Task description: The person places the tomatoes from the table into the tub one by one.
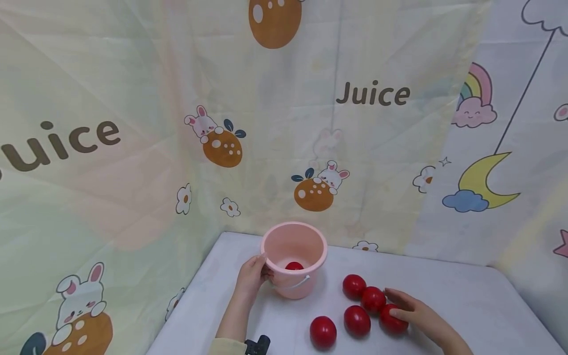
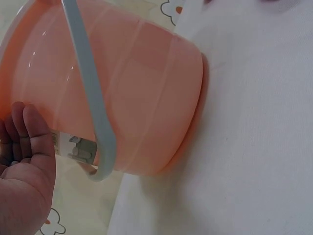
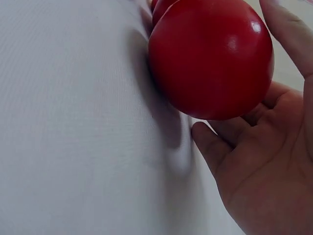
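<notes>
A pink bucket [image 1: 296,288] with a pale handle [image 2: 90,83] stands upright on the table. My left hand [image 1: 253,273] holds it by the left side of the rim, thumb at the edge and fingers along the outside. Inside the bucket lies one glossy red ball [image 1: 294,266]; whether more lie under it is hidden. My right hand [image 1: 417,315] is spread around the rightmost red ball [image 1: 392,320], thumb on the near side and fingers behind. In the right wrist view the fingers look fairly straight beside that ball [image 3: 212,58], not closed around it.
Several more red balls sit on the white table [image 1: 275,330]: one at the back [image 1: 354,286], one touching it [image 1: 373,300], one in the middle [image 1: 357,321] and one nearer the front [image 1: 323,332]. Printed cloth [image 1: 377,148] hangs behind and along the sides.
</notes>
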### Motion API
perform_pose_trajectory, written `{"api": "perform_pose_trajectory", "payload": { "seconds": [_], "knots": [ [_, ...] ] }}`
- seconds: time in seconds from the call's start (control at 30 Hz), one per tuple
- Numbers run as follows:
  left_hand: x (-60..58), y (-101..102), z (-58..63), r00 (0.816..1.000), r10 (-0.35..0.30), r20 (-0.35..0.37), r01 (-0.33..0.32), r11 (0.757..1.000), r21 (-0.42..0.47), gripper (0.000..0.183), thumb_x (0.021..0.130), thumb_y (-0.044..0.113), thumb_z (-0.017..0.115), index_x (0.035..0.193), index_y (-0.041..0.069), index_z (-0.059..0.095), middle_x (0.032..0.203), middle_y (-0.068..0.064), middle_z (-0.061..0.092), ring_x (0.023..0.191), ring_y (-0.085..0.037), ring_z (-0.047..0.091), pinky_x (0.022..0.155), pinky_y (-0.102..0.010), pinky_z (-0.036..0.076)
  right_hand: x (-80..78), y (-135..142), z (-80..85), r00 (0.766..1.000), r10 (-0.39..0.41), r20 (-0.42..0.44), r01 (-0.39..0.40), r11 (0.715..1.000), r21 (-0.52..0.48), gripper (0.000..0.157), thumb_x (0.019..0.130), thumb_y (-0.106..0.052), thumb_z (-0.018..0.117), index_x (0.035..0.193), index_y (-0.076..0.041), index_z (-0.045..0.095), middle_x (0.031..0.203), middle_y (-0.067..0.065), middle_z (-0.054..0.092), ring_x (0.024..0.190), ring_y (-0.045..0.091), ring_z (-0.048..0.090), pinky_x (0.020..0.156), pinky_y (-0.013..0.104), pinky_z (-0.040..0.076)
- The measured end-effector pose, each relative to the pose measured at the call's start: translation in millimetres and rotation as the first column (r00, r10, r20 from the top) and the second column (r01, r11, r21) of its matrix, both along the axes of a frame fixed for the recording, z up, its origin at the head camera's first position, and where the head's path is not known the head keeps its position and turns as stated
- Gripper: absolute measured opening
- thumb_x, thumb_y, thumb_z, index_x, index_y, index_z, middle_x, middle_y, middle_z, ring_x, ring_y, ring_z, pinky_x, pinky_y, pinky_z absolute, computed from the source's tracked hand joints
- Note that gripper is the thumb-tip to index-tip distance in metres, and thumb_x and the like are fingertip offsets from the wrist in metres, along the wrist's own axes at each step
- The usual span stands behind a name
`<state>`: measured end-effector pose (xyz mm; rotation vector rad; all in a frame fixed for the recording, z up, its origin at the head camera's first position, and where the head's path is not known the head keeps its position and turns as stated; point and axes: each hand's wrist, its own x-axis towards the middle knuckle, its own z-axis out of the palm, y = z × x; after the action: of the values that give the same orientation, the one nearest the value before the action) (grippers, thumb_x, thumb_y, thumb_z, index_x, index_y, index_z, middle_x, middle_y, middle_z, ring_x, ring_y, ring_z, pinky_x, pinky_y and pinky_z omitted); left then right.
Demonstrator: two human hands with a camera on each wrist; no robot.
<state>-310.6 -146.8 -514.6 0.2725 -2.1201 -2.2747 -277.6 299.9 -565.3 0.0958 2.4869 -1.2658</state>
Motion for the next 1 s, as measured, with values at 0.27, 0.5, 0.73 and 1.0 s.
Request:
{"api": "perform_pose_trajectory", "payload": {
  "seconds": [0.27,0.5,0.73,1.0],
  "knots": [
    [0.2,0.4,-0.7,1.000,-0.002,-0.007,0.002,1.000,-0.003,0.038,0.102,0.039,0.051,0.104,0.003,0.065,0.090,-0.007,0.065,0.083,-0.020,0.064,0.078,-0.028,0.057,7.2,2.8,-0.3,1.000,0.000,0.012,0.000,1.000,0.023,0.096,0.070,-0.050,0.083,0.146,-0.006,0.044,0.146,0.024,0.046,0.130,0.047,0.042,0.091,0.060,0.051],
    [-0.9,0.2,-0.5,1.000,0.005,-0.002,-0.005,1.000,-0.008,0.038,0.101,0.040,0.051,0.105,0.005,0.066,0.092,-0.008,0.066,0.084,-0.021,0.065,0.080,-0.029,0.057,11.6,3.3,-2.9,0.999,-0.025,0.028,0.024,0.998,0.057,0.101,0.061,-0.054,0.085,0.144,-0.009,0.048,0.141,0.022,0.051,0.123,0.043,0.048,0.086,0.055,0.055],
    [-1.8,0.5,-2.2,1.000,0.003,-0.004,-0.003,1.000,0.003,0.037,0.102,0.038,0.051,0.103,0.004,0.066,0.090,-0.007,0.066,0.082,-0.020,0.065,0.078,-0.028,0.057,11.4,5.6,-4.3,0.999,-0.026,0.022,0.025,0.997,0.067,0.100,0.061,-0.055,0.086,0.142,-0.009,0.050,0.138,0.020,0.054,0.120,0.041,0.051,0.085,0.053,0.056],
    [-1.8,0.3,-2.5,1.000,0.009,-0.005,-0.009,1.000,0.008,0.037,0.102,0.037,0.051,0.102,0.004,0.066,0.088,-0.007,0.065,0.080,-0.020,0.064,0.077,-0.028,0.057,10.9,7.1,-6.0,0.999,-0.032,0.021,0.031,0.998,0.050,0.100,0.059,-0.053,0.087,0.141,-0.009,0.051,0.136,0.019,0.055,0.118,0.037,0.052,0.083,0.049,0.058]
  ]
}}
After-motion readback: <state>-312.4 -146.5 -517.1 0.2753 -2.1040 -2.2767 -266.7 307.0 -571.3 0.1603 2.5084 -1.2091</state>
